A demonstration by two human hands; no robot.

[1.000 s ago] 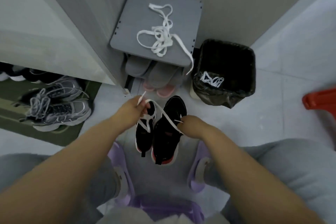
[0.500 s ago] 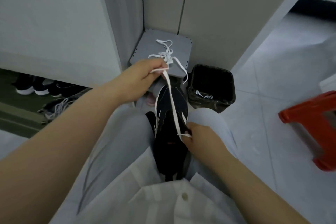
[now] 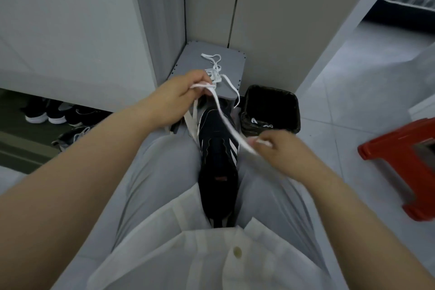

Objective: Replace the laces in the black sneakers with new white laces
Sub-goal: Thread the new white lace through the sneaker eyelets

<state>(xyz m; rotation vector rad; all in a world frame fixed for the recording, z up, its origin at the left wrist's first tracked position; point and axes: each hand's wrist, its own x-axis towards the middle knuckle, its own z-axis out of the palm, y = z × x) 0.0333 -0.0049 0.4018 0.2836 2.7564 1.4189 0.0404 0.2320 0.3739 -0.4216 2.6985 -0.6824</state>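
Note:
A black sneaker (image 3: 217,162) with white side stripes lies between my grey-trousered knees, toe pointing away. A white lace (image 3: 224,120) runs taut over it from one hand to the other. My left hand (image 3: 181,94) pinches one end of the lace above the toe, with more lace hanging below it. My right hand (image 3: 280,151) pinches the other end to the right of the shoe. Another loose white lace (image 3: 215,66) lies bunched on the grey stool (image 3: 233,64) beyond. The second sneaker is hidden.
A black bin (image 3: 270,108) with laces inside stands right of the stool. A red plastic stool (image 3: 400,167) sits on the tiled floor at the right. Other shoes (image 3: 47,113) rest under the cabinet at the left. Walls close in ahead.
The view rose from the floor and one sneaker now lies between my knees. My right hand has pulled its lace end up and to the right, away from the shoe.

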